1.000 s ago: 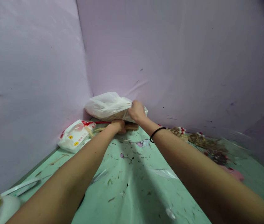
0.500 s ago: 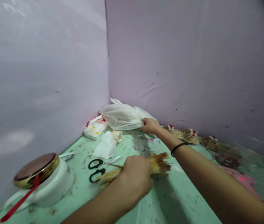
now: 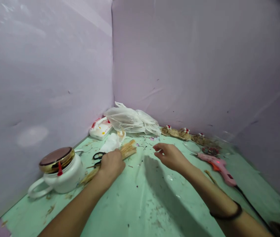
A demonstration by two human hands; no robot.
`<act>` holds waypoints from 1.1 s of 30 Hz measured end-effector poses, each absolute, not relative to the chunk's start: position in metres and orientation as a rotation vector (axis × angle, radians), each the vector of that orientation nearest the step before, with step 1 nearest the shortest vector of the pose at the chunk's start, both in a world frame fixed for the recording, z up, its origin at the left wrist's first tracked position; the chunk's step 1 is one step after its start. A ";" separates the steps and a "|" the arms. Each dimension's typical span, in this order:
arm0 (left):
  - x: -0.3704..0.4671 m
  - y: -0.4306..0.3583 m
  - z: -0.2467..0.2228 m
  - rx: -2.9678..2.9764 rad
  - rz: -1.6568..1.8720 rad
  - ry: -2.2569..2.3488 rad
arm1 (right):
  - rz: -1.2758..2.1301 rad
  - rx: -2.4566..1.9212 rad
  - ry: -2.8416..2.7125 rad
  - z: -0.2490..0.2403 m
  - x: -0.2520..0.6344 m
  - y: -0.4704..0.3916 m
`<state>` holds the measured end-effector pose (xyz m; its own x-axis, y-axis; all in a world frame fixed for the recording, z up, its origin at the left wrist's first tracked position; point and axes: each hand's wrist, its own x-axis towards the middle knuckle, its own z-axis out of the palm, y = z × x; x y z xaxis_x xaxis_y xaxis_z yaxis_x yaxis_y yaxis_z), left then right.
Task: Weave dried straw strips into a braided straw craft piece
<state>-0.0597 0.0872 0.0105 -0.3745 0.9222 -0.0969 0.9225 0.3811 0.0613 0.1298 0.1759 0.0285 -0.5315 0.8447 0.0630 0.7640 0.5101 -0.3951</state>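
My left hand [image 3: 112, 166] is closed around a bundle of dried tan husk [image 3: 128, 149], whose frayed end sticks out to the right and whose tail lies lower left. Black-handled scissors [image 3: 98, 156] lie just beside that hand, partly hidden by it. My right hand [image 3: 168, 156], with a black band on its wrist, hovers over the table with fingers apart and nothing between them. White plastic bags [image 3: 132, 121] rest in the back corner, beyond both hands.
A white mug [image 3: 67, 177] with a gold-rimmed lid stands at left. A pink glue gun [image 3: 220, 166] lies at right, its cord running toward me. Husk bundles with red-white tops [image 3: 184, 133] line the back wall. White tissue [image 3: 111, 142] and a white box [image 3: 101, 129] lie back left.
My right hand has let go of the plastic bag and come back toward me, opening. My left hand, still holding the husk bundle, has shifted left. The glue gun now shows fully.
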 end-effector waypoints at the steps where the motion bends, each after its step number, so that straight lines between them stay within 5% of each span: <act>1: -0.057 0.083 0.012 1.714 0.006 2.505 | 0.487 -1.390 -2.455 0.029 0.136 0.165; 8: -0.032 0.064 0.015 1.932 -0.035 2.306 | 0.721 -1.468 -1.802 0.026 0.193 0.094; 15: -0.049 0.077 0.011 1.852 -0.071 2.417 | 0.394 -1.522 -1.144 0.002 0.247 0.061; 22: -0.046 0.079 0.006 1.798 -0.093 2.406 | 0.206 -1.487 -1.335 -0.019 0.253 0.058; 33: -0.059 0.080 0.010 1.799 -0.082 2.313 | 0.361 -1.399 -1.618 -0.022 0.234 0.049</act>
<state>-0.0592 0.0799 0.0100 -0.2331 0.9520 -0.1985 0.9636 0.2536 0.0847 0.2338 0.0493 -0.0216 0.0866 0.8894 0.4488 0.6145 0.3069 -0.7268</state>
